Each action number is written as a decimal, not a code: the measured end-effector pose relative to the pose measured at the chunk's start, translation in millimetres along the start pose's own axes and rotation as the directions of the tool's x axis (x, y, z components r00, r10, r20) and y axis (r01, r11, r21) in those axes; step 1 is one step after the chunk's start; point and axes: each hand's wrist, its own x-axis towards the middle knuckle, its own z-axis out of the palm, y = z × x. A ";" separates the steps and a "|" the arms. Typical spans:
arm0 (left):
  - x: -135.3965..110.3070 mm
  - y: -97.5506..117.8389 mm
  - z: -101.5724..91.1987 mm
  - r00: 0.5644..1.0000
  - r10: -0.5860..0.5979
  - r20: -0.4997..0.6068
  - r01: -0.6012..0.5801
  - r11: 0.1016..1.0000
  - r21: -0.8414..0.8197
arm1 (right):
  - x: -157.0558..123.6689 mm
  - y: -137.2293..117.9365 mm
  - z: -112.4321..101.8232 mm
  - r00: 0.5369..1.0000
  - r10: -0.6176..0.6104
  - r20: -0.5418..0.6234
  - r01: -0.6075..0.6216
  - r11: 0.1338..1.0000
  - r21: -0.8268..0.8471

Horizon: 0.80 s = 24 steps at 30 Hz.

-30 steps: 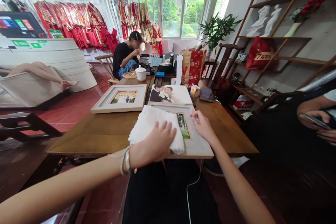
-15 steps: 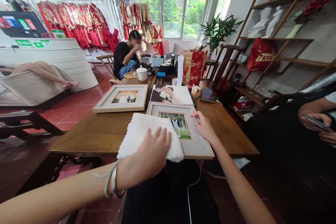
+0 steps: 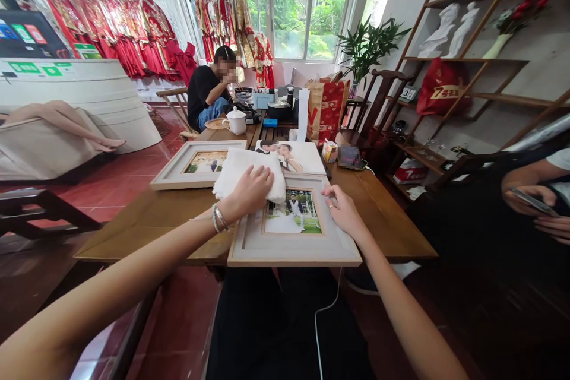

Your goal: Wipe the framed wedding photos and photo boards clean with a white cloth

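Note:
A folded white cloth [image 3: 243, 161] lies under my left hand [image 3: 252, 191], whose bent fingers press on it from above. The cloth covers the upper left corner of a pale wooden picture frame [image 3: 294, 249] at the table's near edge. My right hand [image 3: 344, 212] grips that frame's right side, fingers curled over the rim. Inside the frame shows a photo [image 3: 299, 211] of a person on grass. Another pale picture frame [image 3: 171, 175] lies flat to the left, its right part hidden by the cloth. Behind them rests an unframed photo print [image 3: 307, 157] of a couple.
The wooden table [image 3: 383, 225] also bears a white lidded mug [image 3: 236, 121], a red paper bag [image 3: 327, 110], a small box [image 3: 330, 151] and a phone [image 3: 351, 157]. A person [image 3: 209, 86] sits at the far end. On the right another person's hand [image 3: 529, 196] holds a phone.
My left hand has moved forward and slightly left with the cloth, from the near frame's lower left to its upper left corner. More of the photo shows. My right hand keeps its grip.

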 end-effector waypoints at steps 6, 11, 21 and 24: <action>-12.8 6.2 -14.6 0.994 0.052 0.094 -0.049 0.998 -0.029 | 0.4 1.1 1.0 1.000 -0.007 -0.012 0.007 1.000 -0.004; -42.9 25.7 -33.1 0.978 0.063 0.198 -0.035 0.990 -0.139 | 1.2 1.1 1.4 1.000 0.004 -0.013 -0.004 1.000 -0.015; -106.9 57.2 -99.5 0.883 0.106 0.458 0.036 0.956 -0.290 | 1.7 5.9 1.0 1.000 -0.028 -0.002 0.028 0.999 -0.030; -107.3 58.2 -94.0 0.894 0.088 0.439 0.057 0.950 -0.306 | 1.7 5.3 0.5 1.000 -0.028 -0.002 0.028 0.999 -0.029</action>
